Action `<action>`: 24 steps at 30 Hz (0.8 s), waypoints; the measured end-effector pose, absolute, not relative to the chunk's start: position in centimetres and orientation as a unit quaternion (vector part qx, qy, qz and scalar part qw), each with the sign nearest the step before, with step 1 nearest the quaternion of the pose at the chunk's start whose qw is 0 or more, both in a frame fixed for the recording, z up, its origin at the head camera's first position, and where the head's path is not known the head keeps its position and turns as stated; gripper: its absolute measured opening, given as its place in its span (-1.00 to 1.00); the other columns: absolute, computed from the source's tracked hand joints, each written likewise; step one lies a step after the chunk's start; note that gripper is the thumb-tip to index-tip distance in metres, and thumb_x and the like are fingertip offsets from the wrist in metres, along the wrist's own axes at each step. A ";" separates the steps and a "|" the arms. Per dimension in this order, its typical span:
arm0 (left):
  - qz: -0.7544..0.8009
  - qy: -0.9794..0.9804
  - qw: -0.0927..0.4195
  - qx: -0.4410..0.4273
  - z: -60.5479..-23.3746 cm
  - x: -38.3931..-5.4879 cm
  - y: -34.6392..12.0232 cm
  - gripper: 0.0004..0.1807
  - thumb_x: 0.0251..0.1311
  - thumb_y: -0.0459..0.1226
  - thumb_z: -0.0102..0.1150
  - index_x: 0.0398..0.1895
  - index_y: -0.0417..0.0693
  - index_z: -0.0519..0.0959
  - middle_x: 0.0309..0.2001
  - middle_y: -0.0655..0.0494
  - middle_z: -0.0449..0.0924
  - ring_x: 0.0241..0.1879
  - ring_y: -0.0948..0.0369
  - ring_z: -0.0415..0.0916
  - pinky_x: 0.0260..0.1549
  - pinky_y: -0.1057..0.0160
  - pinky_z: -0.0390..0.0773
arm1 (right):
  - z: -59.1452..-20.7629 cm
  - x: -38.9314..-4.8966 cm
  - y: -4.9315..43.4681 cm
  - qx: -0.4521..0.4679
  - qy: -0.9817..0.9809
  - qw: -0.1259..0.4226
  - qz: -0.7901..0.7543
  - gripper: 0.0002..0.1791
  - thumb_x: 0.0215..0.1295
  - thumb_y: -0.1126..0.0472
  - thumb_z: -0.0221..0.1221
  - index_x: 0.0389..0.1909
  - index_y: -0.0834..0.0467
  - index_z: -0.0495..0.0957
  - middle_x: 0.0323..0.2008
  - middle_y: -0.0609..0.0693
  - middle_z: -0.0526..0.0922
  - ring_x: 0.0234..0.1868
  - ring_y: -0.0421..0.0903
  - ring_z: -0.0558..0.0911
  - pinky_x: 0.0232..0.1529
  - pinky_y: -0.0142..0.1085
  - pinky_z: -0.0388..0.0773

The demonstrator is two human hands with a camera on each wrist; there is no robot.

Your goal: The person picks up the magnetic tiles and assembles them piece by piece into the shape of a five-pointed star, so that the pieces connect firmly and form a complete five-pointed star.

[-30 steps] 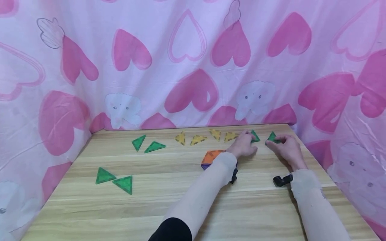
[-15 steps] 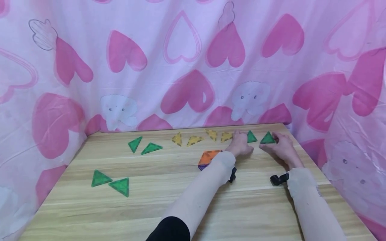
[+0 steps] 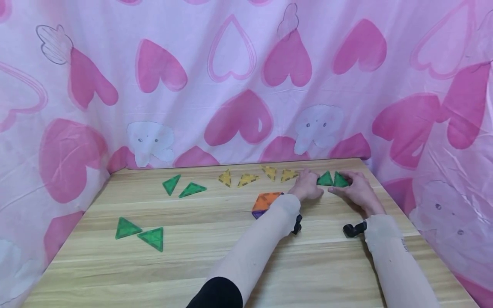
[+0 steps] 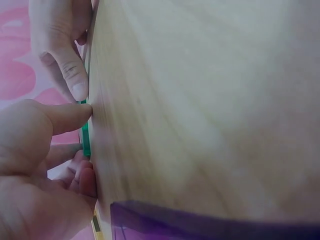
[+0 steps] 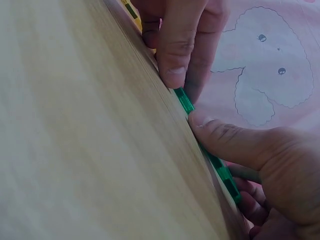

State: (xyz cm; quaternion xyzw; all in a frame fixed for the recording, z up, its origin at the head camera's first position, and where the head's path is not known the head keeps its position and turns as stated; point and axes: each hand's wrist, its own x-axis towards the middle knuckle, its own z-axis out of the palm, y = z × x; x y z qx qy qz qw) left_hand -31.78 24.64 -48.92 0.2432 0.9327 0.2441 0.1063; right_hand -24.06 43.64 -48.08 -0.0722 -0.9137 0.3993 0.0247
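At the table's far right, two green triangular magnetic tiles lie flat and close together. My left hand (image 3: 307,186) pinches the left green tile (image 3: 325,179) between thumb and fingers. From the other side, my right hand (image 3: 360,191) holds the right green tile (image 3: 340,181) by its edges. Seen low along the tabletop in the left wrist view, the left thumb and fingers span a green edge (image 4: 85,137). The right wrist view shows the right thumb against a green edge (image 5: 227,181), its fingers curled behind; the left fingertips sit just beyond.
Several yellow triangle tiles (image 3: 248,179) line the table's back. An orange tile (image 3: 265,199) with a purple tile (image 3: 259,213) lies partly under my left forearm. Green triangles lie in pairs at the back left (image 3: 192,189) and front left (image 3: 153,238). A pink curtain (image 3: 239,124) surrounds the wooden table (image 3: 185,273).
My right hand has slid its green tile left and turned it, up close to the other one. The left green tile has shifted slightly nearer and rightward, with the left hand almost in place.
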 end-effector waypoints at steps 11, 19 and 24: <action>0.223 0.929 0.101 0.278 -45.5 -28.8 22.3 -0.38 0.53 -0.09 0.35 0.61 0.16 0.54 0.41 0.17 0.42 0.35 0.22 0.31 0.29 0.31 0.43 | -48.4 -24.3 44.0 -0.060 -0.922 0.025 0.383 0.08 0.37 -0.10 0.57 0.71 0.28 0.27 0.42 0.47 0.30 0.37 0.38 0.36 0.44 0.36 0.31; 0.233 0.923 0.090 0.293 -45.5 -28.6 21.9 -0.39 0.51 -0.11 0.38 0.58 0.13 0.57 0.35 0.17 0.46 0.30 0.22 0.33 0.24 0.35 0.41 | -48.6 -24.3 43.7 -0.060 -0.922 0.037 0.380 0.05 0.40 -0.08 0.56 0.69 0.31 0.28 0.41 0.47 0.31 0.37 0.39 0.36 0.47 0.42 0.28; 0.231 0.922 0.092 0.296 -45.6 -28.8 21.9 -0.40 0.51 -0.12 0.38 0.57 0.15 0.59 0.34 0.18 0.47 0.28 0.22 0.34 0.25 0.33 0.42 | -48.5 -24.2 43.7 -0.056 -0.922 0.048 0.380 0.02 0.38 -0.03 0.57 0.67 0.32 0.31 0.35 0.45 0.33 0.33 0.37 0.37 0.45 0.40 0.31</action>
